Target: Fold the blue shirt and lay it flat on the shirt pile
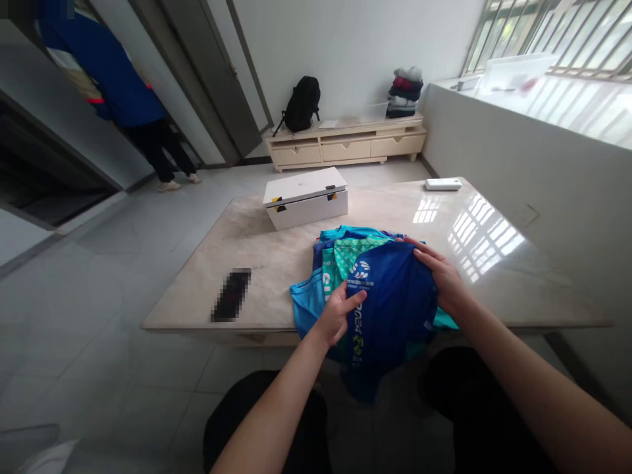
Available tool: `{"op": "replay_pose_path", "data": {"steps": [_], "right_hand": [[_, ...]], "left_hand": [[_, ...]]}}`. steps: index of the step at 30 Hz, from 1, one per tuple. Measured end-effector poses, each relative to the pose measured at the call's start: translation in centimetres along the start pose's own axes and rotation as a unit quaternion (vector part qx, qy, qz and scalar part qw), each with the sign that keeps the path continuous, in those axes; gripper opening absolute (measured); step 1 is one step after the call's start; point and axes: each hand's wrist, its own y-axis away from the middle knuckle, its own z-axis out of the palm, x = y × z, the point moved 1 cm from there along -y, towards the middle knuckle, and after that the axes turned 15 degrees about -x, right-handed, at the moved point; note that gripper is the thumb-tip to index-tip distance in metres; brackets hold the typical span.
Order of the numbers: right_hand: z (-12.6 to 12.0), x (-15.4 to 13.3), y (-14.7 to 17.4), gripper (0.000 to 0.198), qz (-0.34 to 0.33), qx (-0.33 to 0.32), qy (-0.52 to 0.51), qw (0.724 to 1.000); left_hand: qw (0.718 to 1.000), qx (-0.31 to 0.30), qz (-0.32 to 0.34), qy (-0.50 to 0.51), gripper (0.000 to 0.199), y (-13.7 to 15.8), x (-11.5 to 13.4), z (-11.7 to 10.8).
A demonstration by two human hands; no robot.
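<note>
A dark blue shirt [395, 303] with white and yellow print lies on top of a pile of light blue and green shirts [345, 253] at the near edge of a marble table [257, 243]. Its lower part hangs over the table edge toward my lap. My left hand [338, 315] grips the blue shirt's left side, thumb on top. On the shirt's right edge rests my right hand [442, 273], fingers spread and pressing the fabric down.
A white box [306, 197] stands on the table's far side, a black phone [231, 294] lies at the near left, and a white remote [443, 184] at the far right. A person in blue [123, 85] stands in the doorway. A low cabinet carries a backpack [302, 104] and folded clothes.
</note>
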Motion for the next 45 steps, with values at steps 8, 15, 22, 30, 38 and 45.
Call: {"op": "replay_pose_path", "data": {"steps": [8, 15, 22, 30, 38, 45], "right_hand": [[-1.6, 0.1, -0.5, 0.036, -0.036, -0.001, 0.203, 0.978], [-2.4, 0.6, -1.2, 0.044, -0.013, 0.009, 0.38, 0.925], [-2.1, 1.6, -1.1, 0.041, 0.099, -0.067, 0.349, 0.929], [-0.9, 1.6, -0.9, 0.04, 0.06, -0.132, 0.388, 0.91], [-0.6, 0.2, -0.1, 0.043, 0.014, -0.135, 0.231, 0.964], [0.0, -0.4, 0.4, 0.036, -0.032, -0.12, 0.179, 0.976]], "left_hand": [[0.995, 0.093, 0.041, -0.003, 0.039, -0.2, -0.2, -1.2], [0.994, 0.087, 0.032, -0.055, 0.031, -0.2, -0.6, -1.1], [0.994, 0.044, -0.014, -0.103, 0.032, -0.2, -1.8, -1.6], [0.974, 0.039, -0.007, -0.224, 0.031, -0.3, -1.2, -1.8], [0.958, 0.07, 0.045, -0.273, 0.043, -0.4, -1.2, -1.6], [0.919, 0.077, 0.077, -0.38, 0.064, -0.2, -0.5, -1.3]]}}
